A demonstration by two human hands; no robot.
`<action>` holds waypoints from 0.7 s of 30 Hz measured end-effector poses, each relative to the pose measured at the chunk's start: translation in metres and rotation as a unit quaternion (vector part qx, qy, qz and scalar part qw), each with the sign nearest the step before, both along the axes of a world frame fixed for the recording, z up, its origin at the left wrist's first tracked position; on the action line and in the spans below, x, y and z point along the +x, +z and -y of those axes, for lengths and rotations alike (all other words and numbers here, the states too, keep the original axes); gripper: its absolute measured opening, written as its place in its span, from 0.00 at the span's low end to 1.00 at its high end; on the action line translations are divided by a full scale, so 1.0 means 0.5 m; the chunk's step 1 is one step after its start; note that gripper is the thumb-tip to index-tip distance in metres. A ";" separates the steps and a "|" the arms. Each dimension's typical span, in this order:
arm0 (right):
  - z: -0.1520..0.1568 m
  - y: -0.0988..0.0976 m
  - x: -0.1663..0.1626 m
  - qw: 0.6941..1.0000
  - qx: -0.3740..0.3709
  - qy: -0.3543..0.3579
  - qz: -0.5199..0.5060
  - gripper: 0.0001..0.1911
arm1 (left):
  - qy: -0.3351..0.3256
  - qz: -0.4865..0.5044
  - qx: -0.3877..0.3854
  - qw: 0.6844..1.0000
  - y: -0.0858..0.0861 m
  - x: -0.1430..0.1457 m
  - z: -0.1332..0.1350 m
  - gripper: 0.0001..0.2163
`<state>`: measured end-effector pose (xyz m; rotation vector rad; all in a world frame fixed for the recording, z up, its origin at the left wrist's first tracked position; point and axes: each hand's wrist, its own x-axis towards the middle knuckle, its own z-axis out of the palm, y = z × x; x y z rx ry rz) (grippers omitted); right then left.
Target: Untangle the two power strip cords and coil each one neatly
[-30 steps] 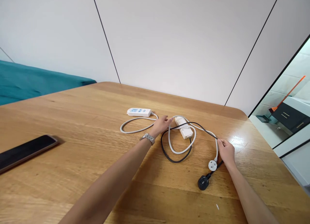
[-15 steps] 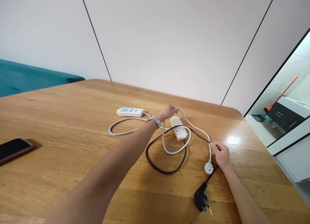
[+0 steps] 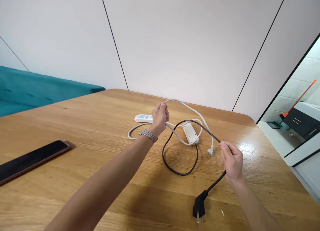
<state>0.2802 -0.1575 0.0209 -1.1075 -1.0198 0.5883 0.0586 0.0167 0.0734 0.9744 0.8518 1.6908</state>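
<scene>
My left hand (image 3: 160,115), with a metal watch on its wrist, is closed on a white cable (image 3: 192,111) and holds it raised above the wooden table (image 3: 82,177). The cable's white plug (image 3: 210,152) dangles just above the table. My right hand (image 3: 231,159) pinches a black cable (image 3: 178,171), lifted, whose loop rests on the wood. Its black plug (image 3: 199,207) hangs below my right hand near the table's front. Two white power strips lie behind: one (image 3: 143,118) at the left with blue sockets, one (image 3: 190,133) under the cables.
A dark phone (image 3: 30,160) lies at the table's left. A teal sofa (image 3: 37,89) stands behind the table at the left. The white wall is close behind. To the right, past the table's edge, a doorway shows a dark cabinet (image 3: 302,124) and an orange handle.
My left hand has closed on the white cable and lifted it off the table. My right hand has raised the black cable, dragging its plug nearer.
</scene>
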 end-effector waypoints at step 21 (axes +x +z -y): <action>-0.078 0.069 0.032 0.913 -0.317 0.204 -0.155 0.08 | -0.213 -0.277 0.134 0.928 -0.032 0.045 0.213 0.18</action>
